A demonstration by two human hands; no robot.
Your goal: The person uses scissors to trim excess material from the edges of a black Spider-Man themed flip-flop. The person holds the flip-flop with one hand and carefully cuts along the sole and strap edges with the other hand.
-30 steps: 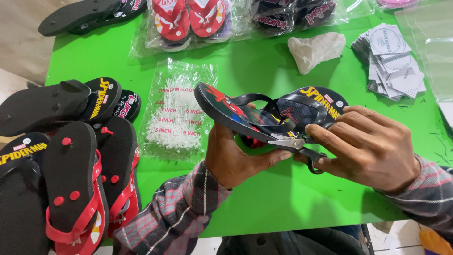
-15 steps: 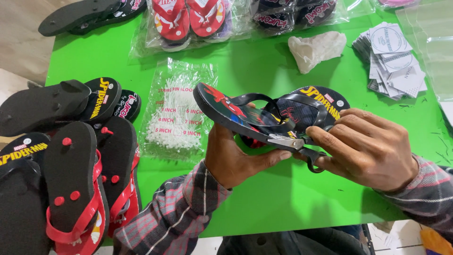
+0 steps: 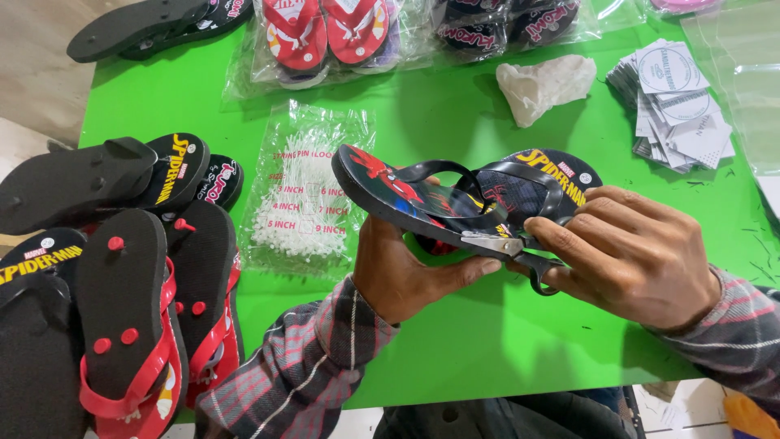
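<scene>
Centre frame, my left hand (image 3: pixel 406 272) grips a pair of black flip-flops (image 3: pixel 463 199) from below; my right hand (image 3: pixel 630 256) presses scissors (image 3: pixel 520 252) against them over the green counter (image 3: pixel 455 122).

Packages and labels on your green table

Ahead of your left hand lies a clear bag of white ties (image 3: pixel 305 195). Along the far edge lie clear bagged sandals (image 3: pixel 325 36). Far right sits a fanned stack of white-and-grey labels (image 3: pixel 678 102), beside clear empty bags (image 3: pixel 743 73).

Small footwear packing workshop: green table (image 3: pixel 244 89) with loose flip-flops (image 3: pixel 122 317) stacked at left, bagged pairs (image 3: pixel 325 36) far, plastic tag fasteners (image 3: pixel 302 195) centre, paper labels (image 3: pixel 678 102) right
</scene>
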